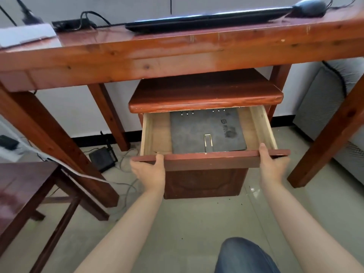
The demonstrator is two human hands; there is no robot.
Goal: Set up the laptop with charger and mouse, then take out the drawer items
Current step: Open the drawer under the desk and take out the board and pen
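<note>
A small red-brown cabinet stands under the desk with its drawer (pixel 212 159) pulled out. Inside lies a flat dark grey folder (pixel 206 131) with a metal clip and ring marks. My left hand (pixel 149 169) grips the left end of the drawer front, thumb over its top edge. My right hand (pixel 272 164) grips the right end the same way. On the desk (pixel 157 62) above sits a black laptop (pixel 206 19), seen edge-on, with a black mouse (pixel 309 6) to its right and a charger cable (pixel 94 16) running off to the left.
Desk legs stand left (pixel 59 146) and right (pixel 325 146) of the cabinet. A dark wooden chair or side table (pixel 23 186) is at the lower left. A black router (pixel 102 158) and loose cables lie on the floor. A grey appliance (pixel 325 107) stands at the right. My knee (pixel 246 257) shows below.
</note>
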